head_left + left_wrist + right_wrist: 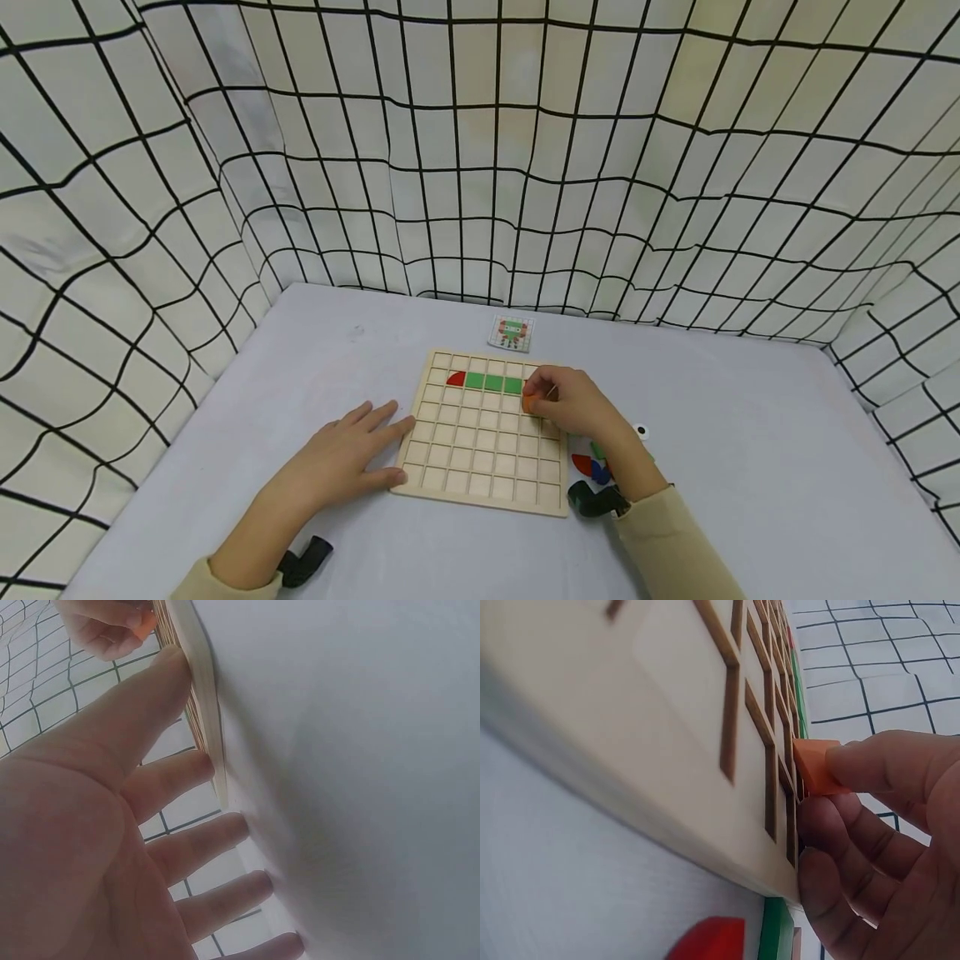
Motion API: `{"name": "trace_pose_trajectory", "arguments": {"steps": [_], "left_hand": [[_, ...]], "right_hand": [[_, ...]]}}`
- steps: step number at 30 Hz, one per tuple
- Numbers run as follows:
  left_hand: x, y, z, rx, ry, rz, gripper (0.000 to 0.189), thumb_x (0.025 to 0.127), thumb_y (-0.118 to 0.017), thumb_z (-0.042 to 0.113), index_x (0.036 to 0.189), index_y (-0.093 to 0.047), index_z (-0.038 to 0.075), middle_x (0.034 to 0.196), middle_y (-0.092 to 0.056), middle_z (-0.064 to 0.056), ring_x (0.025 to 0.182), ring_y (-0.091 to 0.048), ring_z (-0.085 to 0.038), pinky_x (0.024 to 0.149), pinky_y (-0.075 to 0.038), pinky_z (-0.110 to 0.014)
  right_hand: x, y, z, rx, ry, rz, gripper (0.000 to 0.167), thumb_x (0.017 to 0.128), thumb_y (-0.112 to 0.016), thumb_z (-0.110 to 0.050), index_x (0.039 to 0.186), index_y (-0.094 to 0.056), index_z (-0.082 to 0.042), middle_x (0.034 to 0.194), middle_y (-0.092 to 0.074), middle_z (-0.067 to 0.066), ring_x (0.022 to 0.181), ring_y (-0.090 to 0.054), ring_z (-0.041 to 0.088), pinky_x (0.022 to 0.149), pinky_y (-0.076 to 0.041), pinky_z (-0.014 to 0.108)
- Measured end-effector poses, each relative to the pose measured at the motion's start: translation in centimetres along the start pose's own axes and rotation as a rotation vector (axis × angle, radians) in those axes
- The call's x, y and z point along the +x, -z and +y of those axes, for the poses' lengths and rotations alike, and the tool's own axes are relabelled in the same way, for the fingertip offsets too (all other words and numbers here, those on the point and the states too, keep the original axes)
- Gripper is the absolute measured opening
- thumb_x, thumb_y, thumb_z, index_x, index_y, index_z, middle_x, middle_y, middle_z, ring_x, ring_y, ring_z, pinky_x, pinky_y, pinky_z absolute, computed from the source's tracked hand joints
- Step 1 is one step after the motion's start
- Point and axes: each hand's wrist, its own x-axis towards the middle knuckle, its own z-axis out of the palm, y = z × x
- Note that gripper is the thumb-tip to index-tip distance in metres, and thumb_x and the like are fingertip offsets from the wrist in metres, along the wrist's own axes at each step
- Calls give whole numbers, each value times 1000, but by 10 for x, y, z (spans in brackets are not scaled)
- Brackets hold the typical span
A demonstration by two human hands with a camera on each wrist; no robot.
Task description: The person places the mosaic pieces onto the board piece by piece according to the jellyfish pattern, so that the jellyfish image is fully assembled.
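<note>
A wooden grid board (pixel 480 502) lies on the table with a row of pieces near its far side: a red quarter-circle piece (pixel 457 379), then three green square pieces (pixel 492 383). My right hand (pixel 576 403), over the board's right part, pinches an orange block (pixel 815 766) between thumb and fingers at the grid, just nearer than that row's right end. A sliver of red shows by those fingertips, mostly hidden. My left hand (pixel 343 454) is spread with fingers fairly straight; its thumb and index finger touch the board's left edge.
A small pattern card (pixel 512 333) with a coloured figure lies beyond the board. Right of the board, partly under my right forearm, are loose pieces: red (pixel 581 463), blue (pixel 599 472), green, and a white eye-like disc (pixel 641 432). Black netting (pixel 495 175) surrounds the table.
</note>
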Motion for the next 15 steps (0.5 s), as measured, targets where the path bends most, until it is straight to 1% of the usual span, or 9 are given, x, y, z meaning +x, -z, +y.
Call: {"name": "trace_pose_trajectory", "arguments": {"steps": [6, 11, 15], "left_hand": [[1, 0, 0, 8, 5, 0, 71, 88, -69, 53, 149, -50, 21, 155, -42, -16, 140, -37, -50, 100, -40, -69], [2, 0, 1, 6, 11, -12, 72, 88, -69, 53, 149, -50, 21, 155, -42, -16, 140, -37, -50, 100, -39, -69], [2, 0, 1, 2, 12, -14, 72, 88, -70, 52, 149, -50, 21, 155, -42, -16, 140, -37, -50, 100, -39, -69]], "right_hand": [[0, 0, -4, -23, -4, 19, 10, 90, -70, -9, 96, -67, -17, 88, -64, -4, 78, -57, 13, 71, -50, 31], [-1, -2, -5, -45, -29, 23, 10, 91, -71, -12, 96, -67, -18, 88, -63, -5, 77, -57, 13, 70, -49, 30], [-3, -2, -6, -71, -33, 28, 10, 90, -73, -13, 97, -68, -18, 90, -64, -5, 78, -57, 13, 71, -49, 31]]}}
